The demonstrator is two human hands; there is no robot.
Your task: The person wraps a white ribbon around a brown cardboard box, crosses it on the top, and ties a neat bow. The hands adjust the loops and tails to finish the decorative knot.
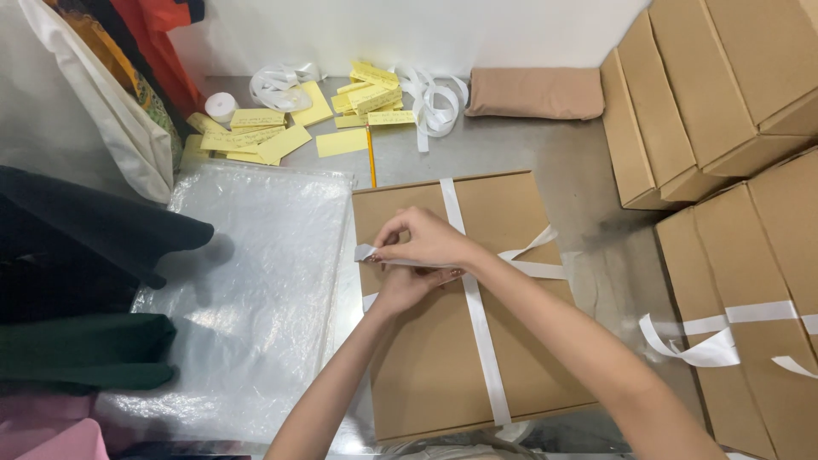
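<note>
We are mid-tie on the brown box (pixel 443 341): our right hand (pixel 426 241) pinches the white ribbon (pixel 480 324) end, our left hand (pixel 407 285) grips beneath, and cinching looks next.

The right hand (pixel 426 238) hides the left hand's (pixel 407 285) fingers; writing on the yellow paper slips (pixel 256 136) is too small to read.

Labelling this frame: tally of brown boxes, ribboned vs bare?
Ribboned: 2, the box under the hands (right hand, left hand) and the box at lower right.
Bare: 4 cardboard boxes stacked at upper right; more may be out of frame.
Total: 6
</note>
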